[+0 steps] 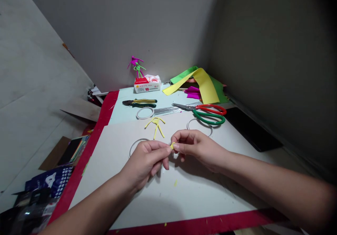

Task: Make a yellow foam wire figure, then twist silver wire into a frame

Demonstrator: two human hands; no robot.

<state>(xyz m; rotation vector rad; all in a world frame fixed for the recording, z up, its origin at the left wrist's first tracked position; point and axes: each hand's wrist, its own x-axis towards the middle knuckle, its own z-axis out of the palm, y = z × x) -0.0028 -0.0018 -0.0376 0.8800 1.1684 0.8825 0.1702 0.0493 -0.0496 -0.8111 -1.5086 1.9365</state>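
Between the fingertips of both hands is a small yellow piece (172,145), which looks like crumpled paper. My left hand (147,159) pinches it from the left, while thumb and forefinger of my right hand (195,145) grip it from the right. Just beyond the hands a headless yellow stick figure (156,122) lies flat on the white sheet. A loop of grey wire (135,143) is partly covered by my left hand, and another wire loop (210,131) lies behind my right hand. A thin yellow scrap (175,182) rests nearer to me.
Pliers (142,103), a white tape ring (145,113), straight wires (168,110) and red-and-green-handled scissors (210,113) lie farther back. Behind them are yellow paper strips (207,86) and a tissue pack (147,85) with magenta and green figures (137,66). A black phone-like slab (251,129) lies right.
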